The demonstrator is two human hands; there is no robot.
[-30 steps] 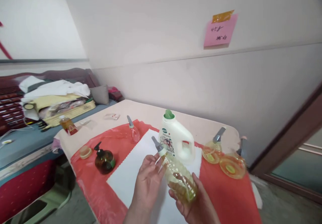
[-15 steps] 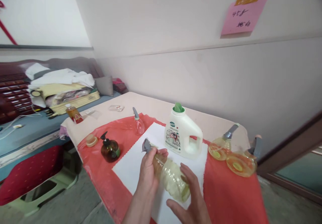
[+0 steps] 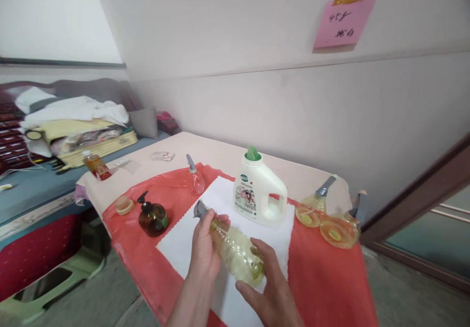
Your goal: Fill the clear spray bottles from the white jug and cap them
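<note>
A clear, yellowish spray bottle (image 3: 237,251) with a grey trigger head (image 3: 200,210) lies tilted in the air above a white sheet (image 3: 179,241). My left hand (image 3: 205,244) is wrapped around its neck, just below the head. Around the bottle's base, my right hand (image 3: 270,285) curves with thumb and fingers wide apart; whether the fingertips touch the plastic I cannot tell. Behind the bottle stands a white detergent jug (image 3: 257,190) with a green spout in its open neck. To the left is a dark brown pump bottle (image 3: 152,218).
Two yellowish spray bottles stand on the right, the nearer spray bottle (image 3: 340,231) by the table's edge. A small clear spray bottle (image 3: 197,182) and a round cap (image 3: 125,204) sit on the red cloth (image 3: 323,278). A red-topped stool (image 3: 40,244) is at the left.
The view has shifted slightly, so everything sits a little further left. My left hand keeps its hold on the spray bottle; my right hand stays spread around the base.
</note>
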